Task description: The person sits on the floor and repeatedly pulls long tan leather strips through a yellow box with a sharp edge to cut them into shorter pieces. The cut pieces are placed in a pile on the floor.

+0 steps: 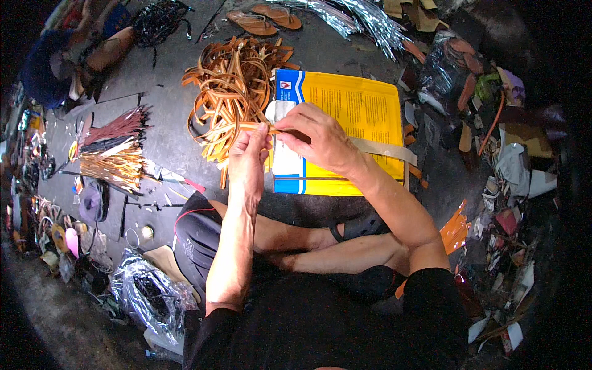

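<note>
Above the near edge of a pile of tan and orange straps (237, 80), my two hands come close together. Thumb and fingers of my left hand (248, 159) pinch a narrow tan strap (245, 126). Just to its right, my right hand (324, 137) has its thumb and fingertips drawn together at the strap's end. Its fingers partly hide that end. Below my right hand lies a flat yellow sheet (351, 102) with a blue and white band. A beige strip (388, 151) crosses the sheet and passes beneath my right wrist.
Bundles of dark red strips (117, 126) and tan strips (114, 165) lie left. Sandals (253, 23) and shiny silver strips (370, 28) sit at the far side. Another person (49, 74) is at upper left. Scraps (512, 166) crowd the right; clear plastic (151, 290) lies lower left.
</note>
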A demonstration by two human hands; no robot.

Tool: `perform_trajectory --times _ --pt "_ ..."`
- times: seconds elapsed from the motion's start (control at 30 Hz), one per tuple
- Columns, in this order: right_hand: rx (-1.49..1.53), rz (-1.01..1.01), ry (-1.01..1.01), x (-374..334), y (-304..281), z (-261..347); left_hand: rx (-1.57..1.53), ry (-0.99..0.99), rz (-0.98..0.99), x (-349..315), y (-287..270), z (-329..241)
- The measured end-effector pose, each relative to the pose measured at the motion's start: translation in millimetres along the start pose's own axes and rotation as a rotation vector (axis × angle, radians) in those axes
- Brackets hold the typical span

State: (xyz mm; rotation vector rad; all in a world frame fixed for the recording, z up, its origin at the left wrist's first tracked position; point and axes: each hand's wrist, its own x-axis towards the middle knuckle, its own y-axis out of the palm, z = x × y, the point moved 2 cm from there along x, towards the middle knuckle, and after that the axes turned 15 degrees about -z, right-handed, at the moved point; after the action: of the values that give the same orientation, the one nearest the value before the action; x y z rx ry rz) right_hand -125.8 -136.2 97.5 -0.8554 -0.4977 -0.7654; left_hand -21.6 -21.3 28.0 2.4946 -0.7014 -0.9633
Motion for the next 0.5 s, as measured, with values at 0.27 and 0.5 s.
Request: perform_trajectory --times 0.27,0.5 --pt "-0.026 0.023 0.014 -4.3 -1.4 -1.4 -0.085 -0.083 -0.104 21.7 -24.8 11.5" --pt "-0.053 -0.001 -0.003 -5.1 -2.9 -3.1 -0.066 -0.083 -0.21 55.8 -57.8 15.9"
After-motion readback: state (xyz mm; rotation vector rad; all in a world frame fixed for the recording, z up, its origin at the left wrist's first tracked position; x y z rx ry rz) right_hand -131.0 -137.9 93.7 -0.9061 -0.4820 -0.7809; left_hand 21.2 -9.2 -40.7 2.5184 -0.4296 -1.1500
